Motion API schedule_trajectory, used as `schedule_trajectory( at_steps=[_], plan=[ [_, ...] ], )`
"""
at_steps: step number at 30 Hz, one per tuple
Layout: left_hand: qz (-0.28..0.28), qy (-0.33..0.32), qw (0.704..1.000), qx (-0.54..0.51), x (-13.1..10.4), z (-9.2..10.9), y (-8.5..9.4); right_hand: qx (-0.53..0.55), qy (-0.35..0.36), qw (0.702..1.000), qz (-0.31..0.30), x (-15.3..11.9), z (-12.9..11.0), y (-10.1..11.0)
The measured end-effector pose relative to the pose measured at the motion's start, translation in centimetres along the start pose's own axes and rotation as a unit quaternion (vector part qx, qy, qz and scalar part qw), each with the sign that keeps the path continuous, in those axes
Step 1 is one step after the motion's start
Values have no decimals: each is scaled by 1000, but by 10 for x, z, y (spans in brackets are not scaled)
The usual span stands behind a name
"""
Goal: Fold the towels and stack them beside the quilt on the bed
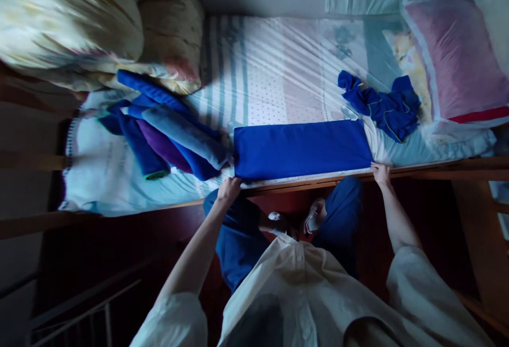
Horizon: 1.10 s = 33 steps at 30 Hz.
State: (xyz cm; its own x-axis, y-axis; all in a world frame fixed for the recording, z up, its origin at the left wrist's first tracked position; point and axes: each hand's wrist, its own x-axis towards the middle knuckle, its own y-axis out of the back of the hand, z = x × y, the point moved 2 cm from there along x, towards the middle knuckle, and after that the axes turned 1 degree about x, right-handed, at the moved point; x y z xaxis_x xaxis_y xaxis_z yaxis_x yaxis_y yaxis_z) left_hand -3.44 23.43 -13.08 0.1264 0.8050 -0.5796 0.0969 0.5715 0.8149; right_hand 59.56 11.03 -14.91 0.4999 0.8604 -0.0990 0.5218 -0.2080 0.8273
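Note:
A blue cloth point(302, 150) lies flat as a long rectangle along the near edge of the bed. My left hand point(229, 189) pinches its near left corner, and my right hand point(382, 173) pinches the near right corner. Left of the cloth, close to my left hand, is a pile of rolled or folded garments point(175, 130) in blue, grey-blue and purple. A crumpled blue garment point(384, 104) with thin green trim rests beyond the cloth's right end.
The bed point(262, 71) has a patterned sheet and a wooden edge rail point(429, 169). A large bundle of pale bedding point(71, 18) fills the back left. At the right are a pink pillow point(457, 55) and a cat-print cushion point(409, 61).

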Motion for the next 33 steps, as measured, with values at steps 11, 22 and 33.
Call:
schedule_trajectory(
  at_steps=[11,22,33],
  plan=[
    [239,-104,942,-212,58,126,14,3,189,976,-105,-30,-236,-141],
    [237,-63,943,-224,91,126,-43,-16,269,933,-238,-35,-280,-246],
    [252,-61,940,-223,88,129,-39,-133,152,968,-147,44,-105,-114]
  ],
)
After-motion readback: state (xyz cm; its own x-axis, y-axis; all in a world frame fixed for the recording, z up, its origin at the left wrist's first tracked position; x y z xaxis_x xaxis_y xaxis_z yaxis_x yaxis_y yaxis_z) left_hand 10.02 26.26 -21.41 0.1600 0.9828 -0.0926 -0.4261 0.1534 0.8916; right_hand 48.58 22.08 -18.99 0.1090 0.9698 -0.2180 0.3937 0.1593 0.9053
